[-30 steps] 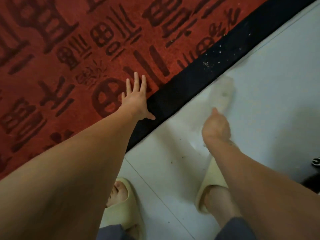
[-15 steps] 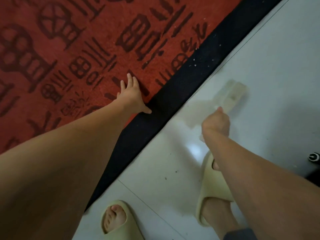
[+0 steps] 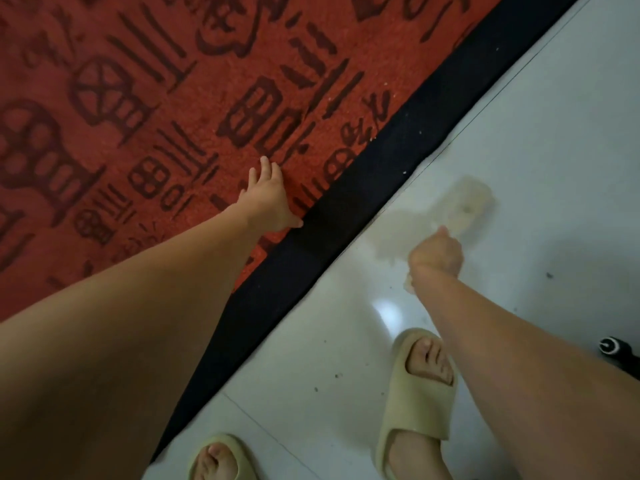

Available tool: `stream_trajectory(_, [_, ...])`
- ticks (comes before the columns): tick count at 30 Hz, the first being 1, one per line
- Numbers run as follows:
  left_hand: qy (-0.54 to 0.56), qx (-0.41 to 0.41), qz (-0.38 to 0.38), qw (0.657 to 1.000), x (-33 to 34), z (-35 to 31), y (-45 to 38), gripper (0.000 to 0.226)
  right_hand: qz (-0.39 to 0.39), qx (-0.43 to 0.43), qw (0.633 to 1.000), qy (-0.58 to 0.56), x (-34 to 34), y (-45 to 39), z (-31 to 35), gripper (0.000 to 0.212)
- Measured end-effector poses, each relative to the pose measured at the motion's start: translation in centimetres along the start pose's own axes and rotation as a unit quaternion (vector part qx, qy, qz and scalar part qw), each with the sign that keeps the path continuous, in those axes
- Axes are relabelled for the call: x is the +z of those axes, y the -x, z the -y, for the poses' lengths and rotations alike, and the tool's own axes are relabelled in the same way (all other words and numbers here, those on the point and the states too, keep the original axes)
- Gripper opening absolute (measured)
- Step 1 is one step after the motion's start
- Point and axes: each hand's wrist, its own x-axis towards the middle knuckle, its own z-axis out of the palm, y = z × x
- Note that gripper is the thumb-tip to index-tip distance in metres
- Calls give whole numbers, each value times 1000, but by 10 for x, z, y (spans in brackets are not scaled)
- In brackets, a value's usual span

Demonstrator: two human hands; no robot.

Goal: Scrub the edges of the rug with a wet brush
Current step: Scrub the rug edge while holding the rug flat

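- The rug (image 3: 173, 109) fills the upper left, its black border (image 3: 346, 209) running diagonally from the top right down to the bottom left; pale tiled floor (image 3: 554, 133) lies open all along the border's right side.
- The left hand (image 3: 268, 199) lies flat on the red pile just inside the border, fingers straight and close together, thumb stretched out onto the black strip.
- The right hand (image 3: 437, 252) is curled round the handle of the brush (image 3: 465, 207), which is held over the tiles just beside the border; the brush head is a pale blur, so its bristles cannot be made out.
- The pile looks short and dense, red with darker maroon glyph shapes; the border is a flat, dark weave flecked with white specks.
- The tiles are glossy, with a bright glare spot and scattered dark grit.
- Two beige foam slides (image 3: 419, 393) stand on the tiles.
- Since a moment ago the left hand sits nearer the border's edge, and the brush has drawn in closer to it.
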Motion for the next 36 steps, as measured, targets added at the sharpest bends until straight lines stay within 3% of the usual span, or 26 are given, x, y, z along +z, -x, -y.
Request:
stream_trajectory(2, [10, 6, -3, 1000, -5, -9, -6, 122, -19, -57, 998, 12, -2, 4, 10, 49])
stream_trajectory(5, [8, 10, -41, 999, -9, -18, -18, 128, 60, -271, 960, 42, 30, 29, 76, 53])
stream_trajectory(7, [1, -8, -70, 997, -11, -19, -26, 134, 113, -335, 933, 64, 49, 36, 110, 52])
stream_trajectory(11, [-73, -32, -76, 994, -4, -16, -33, 146, 97, -297, 944, 108, 37, -10, 92, 40])
stream_trajectory(14, [-91, -23, -89, 992, 2, -25, -34, 150, 7, -110, 993, 43, -12, -48, 34, 40])
stream_trajectory(16, [-95, 4, -102, 990, 1, -40, -37, 150, -34, 0, 999, 13, -31, -54, 15, 38])
stream_trajectory(17, [-94, 16, -102, 990, -1, -48, -40, 149, -39, 1, 999, -4, -28, -51, 19, 40])
stream_trajectory(20, [-76, 6, -110, 991, -7, -72, -54, 151, 35, -214, 976, -14, 0, -30, 75, 50])
stream_trajectory(22, [-68, -24, -99, 992, -8, -77, -61, 153, 112, -300, 947, 17, 22, -19, 110, 55])
stream_trajectory(25, [-93, -43, -97, 990, -9, -79, -64, 156, 146, -290, 944, 67, 20, -37, 125, 58])
stream_trajectory(28, [-107, -33, -76, 991, -15, -86, -66, 156, 30, -138, 990, 11, -27, -76, 87, 47])
stream_trajectory(30, [-95, -49, -65, 992, -18, -94, -70, 157, -51, -22, 998, -25, -61, -100, 62, 37])
stream_trajectory(31, [-98, -61, -56, 992, -20, -96, -73, 156, -67, -9, 997, -34, -67, -105, 58, 37])
stream_trajectory(33, [-114, -67, -47, 990, -25, -99, -76, 154, -40, -101, 993, -50, -59, -95, 75, 48])
stream_trajectory(36, [-110, -50, -65, 991, -26, -88, -75, 147, 86, -291, 952, -35, -21, -46, 138, 54])
